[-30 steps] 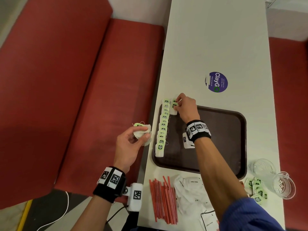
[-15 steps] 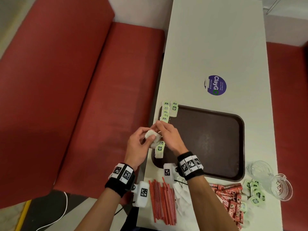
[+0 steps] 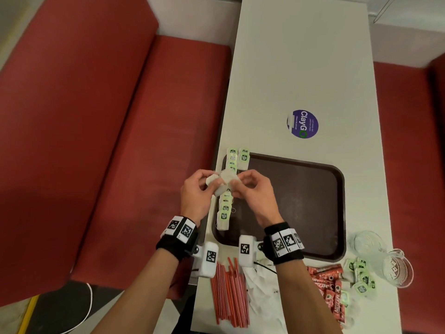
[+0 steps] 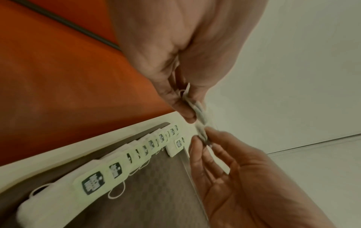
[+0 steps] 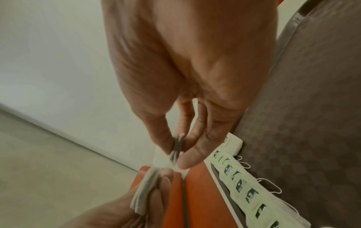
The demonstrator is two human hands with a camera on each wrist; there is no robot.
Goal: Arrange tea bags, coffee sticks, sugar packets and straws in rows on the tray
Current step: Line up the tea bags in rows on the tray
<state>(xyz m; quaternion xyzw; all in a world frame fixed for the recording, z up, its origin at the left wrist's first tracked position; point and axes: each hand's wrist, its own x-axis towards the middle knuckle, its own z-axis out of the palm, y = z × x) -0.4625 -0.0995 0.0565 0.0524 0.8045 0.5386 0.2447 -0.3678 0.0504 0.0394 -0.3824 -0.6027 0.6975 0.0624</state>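
Brought the left hand (image 3: 195, 196) in from over the red bench (image 3: 108, 141) to the left rim of the tray (image 3: 337, 251), compared with a second ago. Gripping there a small stack (image 3: 213, 183) of tea bags, clamped edge-on between thumb and curled fingers, held in the air above the first row (image 3: 225, 210).

Below the hands, no visible change in that first row: overlapped bags along the tray's left side, labels up, strings loose on the tray floor.

Pulled the right hand (image 3: 255, 194) back from the far corner of the tray to meet the stack. Pinching now one bag (image 5: 176, 148) at the stack's end, between thumb and fingertips. Cannot tell if this bag is already free of the stack.

Left behind at the far corner: a single bag (image 3: 243, 160), just beside the head of the first row and partly over the rim. Probably the start of a second row, so probably the pinched bag goes next under it.

Still off the tray, near the table's close edge: straws (image 3: 228, 292), sugar (image 3: 262, 290), coffee sticks (image 3: 330, 283), more tea bags (image 3: 361, 278). So far only tea bags arranged; most of the task still to do.
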